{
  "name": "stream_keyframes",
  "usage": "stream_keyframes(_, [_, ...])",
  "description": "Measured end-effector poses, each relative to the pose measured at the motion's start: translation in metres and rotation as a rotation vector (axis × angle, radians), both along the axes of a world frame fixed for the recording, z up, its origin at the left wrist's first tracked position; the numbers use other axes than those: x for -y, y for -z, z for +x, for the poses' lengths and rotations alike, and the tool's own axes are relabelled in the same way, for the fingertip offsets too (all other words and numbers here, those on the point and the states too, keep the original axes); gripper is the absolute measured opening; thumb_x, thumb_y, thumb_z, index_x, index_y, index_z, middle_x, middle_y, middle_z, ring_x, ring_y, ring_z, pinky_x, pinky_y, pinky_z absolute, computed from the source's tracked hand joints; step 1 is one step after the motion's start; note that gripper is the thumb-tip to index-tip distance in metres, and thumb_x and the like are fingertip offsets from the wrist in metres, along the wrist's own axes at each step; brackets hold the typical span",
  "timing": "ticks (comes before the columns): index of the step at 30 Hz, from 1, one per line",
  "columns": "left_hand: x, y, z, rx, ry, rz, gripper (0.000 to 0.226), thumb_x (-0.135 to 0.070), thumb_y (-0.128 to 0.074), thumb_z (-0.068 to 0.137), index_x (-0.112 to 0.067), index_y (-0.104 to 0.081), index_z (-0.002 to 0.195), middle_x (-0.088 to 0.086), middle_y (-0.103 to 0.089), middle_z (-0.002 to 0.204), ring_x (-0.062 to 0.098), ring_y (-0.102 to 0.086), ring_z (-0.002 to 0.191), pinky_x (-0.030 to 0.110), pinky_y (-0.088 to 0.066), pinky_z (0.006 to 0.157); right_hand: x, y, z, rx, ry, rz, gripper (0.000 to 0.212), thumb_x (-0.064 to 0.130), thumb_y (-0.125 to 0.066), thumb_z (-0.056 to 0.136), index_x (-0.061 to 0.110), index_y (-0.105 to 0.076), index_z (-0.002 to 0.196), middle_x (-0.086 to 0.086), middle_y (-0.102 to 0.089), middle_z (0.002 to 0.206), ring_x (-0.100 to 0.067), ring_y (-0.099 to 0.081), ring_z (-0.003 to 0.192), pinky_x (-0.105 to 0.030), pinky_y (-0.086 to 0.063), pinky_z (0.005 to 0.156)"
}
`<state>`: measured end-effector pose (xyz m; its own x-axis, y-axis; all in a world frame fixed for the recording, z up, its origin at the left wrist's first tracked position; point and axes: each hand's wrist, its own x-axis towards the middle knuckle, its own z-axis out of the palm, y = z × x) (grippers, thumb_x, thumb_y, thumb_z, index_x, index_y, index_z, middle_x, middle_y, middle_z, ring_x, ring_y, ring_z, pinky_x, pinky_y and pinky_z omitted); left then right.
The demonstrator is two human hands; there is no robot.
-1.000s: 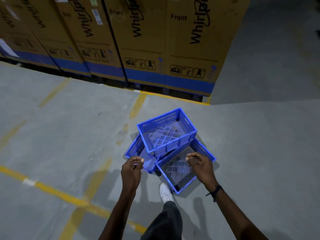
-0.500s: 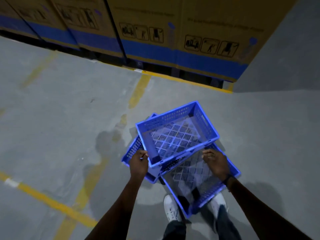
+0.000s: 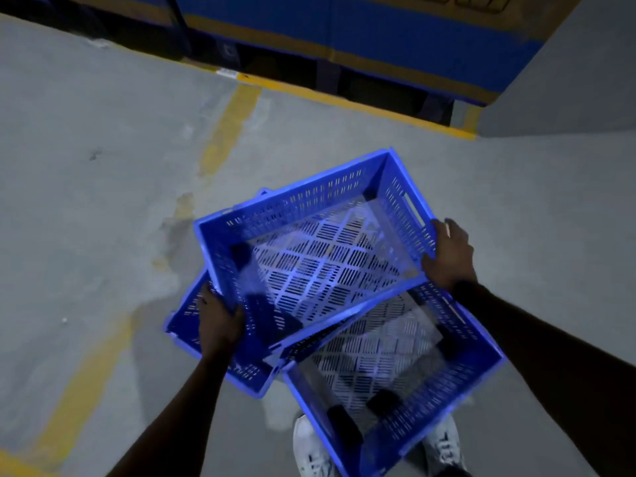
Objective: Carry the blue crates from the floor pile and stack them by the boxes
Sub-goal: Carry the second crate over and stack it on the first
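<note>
On the near floor pile, the left hand [image 3: 220, 321] and right hand [image 3: 449, 256] grip the top blue crate [image 3: 309, 242] by opposite ends.

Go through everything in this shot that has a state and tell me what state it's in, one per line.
top crate: empty, tilted, resting across two lower crates
right lower crate: empty, upright on floor
left lower crate: mostly covered
left hand: gripping top crate's left wall
right hand: gripping top crate's right wall
</note>
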<state>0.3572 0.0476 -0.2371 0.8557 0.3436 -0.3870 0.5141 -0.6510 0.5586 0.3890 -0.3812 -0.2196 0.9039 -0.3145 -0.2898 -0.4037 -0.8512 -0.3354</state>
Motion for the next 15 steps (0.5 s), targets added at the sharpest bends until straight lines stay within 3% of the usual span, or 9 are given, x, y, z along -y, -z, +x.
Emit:
stream_keyframes(5, [0.016,0.019,0.004,0.099,-0.049,0.016,0.078,0.0,-0.062,0.08,-0.012,-0.025,0.147,0.024,-0.058,0.133,0.046,-0.064,0.101,0.048,-0.051,0.073,0.01,0.033,0.031,-0.03,0.015,0.027,0.091,0.011,-0.063,0.082,0.017,-0.014,0.158,-0.02,-0.037,0.148,-0.044,-0.045,0.125,-0.057,-0.044,0.095])
stream_keyframes(8, [0.018,0.018,0.003,0.119,-0.04,0.067,0.07,-0.006,-0.063,0.084,-0.016,-0.027,0.143,0.02,-0.063,0.127,0.044,-0.067,0.093,0.05,-0.054,0.068,0.009,0.037,0.039,0.037,0.021,0.019,0.079,0.003,-0.053,0.084,0.013,-0.021,0.156,-0.024,-0.046,0.135,-0.046,-0.051,0.114,-0.052,-0.049,0.082])
stream_keyframes(15, [0.01,-0.021,-0.008,0.043,-0.038,0.108,0.054,-0.014,-0.058,0.082,-0.019,-0.031,0.128,0.015,-0.064,0.106,0.034,-0.062,0.075,0.045,-0.049,0.061,0.017,0.022,0.034,-0.012,-0.081,0.127,0.086,-0.006,-0.053,0.083,0.012,-0.018,0.159,-0.03,-0.049,0.126,-0.046,-0.051,0.109,-0.047,-0.044,0.084])
